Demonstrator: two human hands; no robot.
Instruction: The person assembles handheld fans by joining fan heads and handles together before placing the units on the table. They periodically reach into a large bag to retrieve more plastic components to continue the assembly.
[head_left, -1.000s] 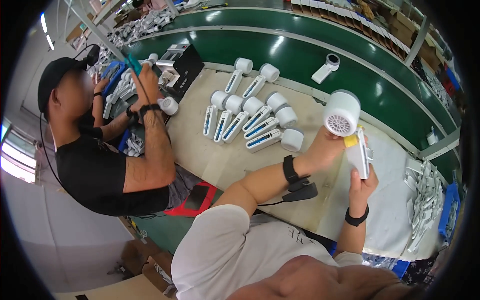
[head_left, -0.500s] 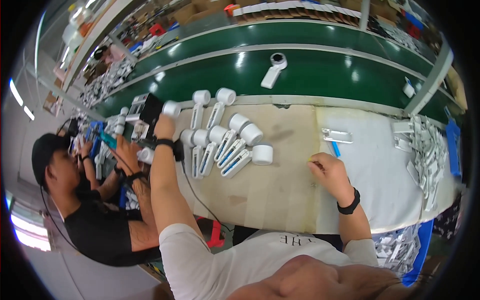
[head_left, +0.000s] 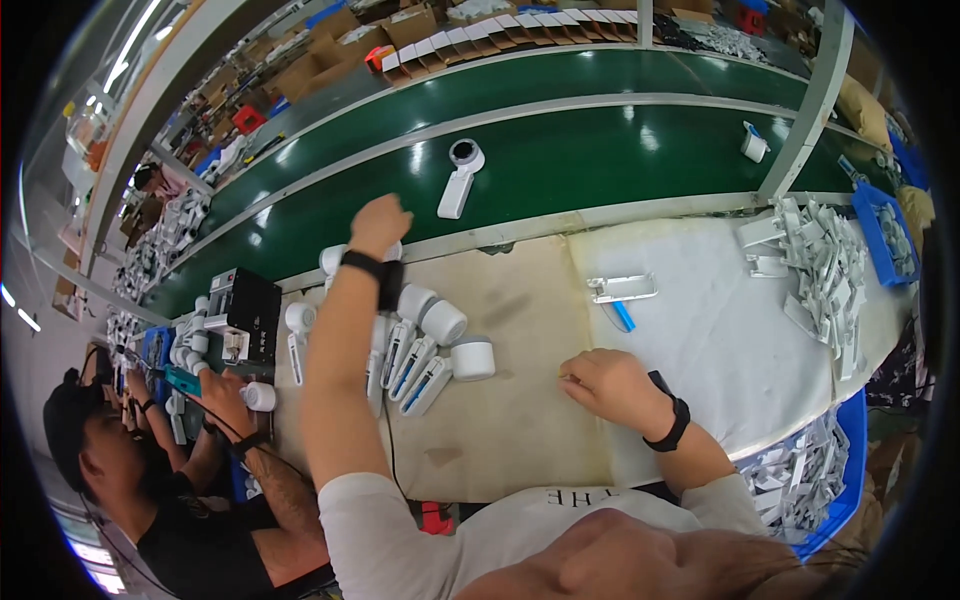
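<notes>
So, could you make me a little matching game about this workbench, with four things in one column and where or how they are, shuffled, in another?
1. Left hand
2. Right hand
3. Boxy machine
4. Heap of loose parts

A. White, at the right end of the table
B. Where the beige cover and white cover meet
C. Stretched forward, near the green belt
D. Black, towards the table's left end

Pairs: 1-C, 2-B, 3-D, 4-A
</notes>
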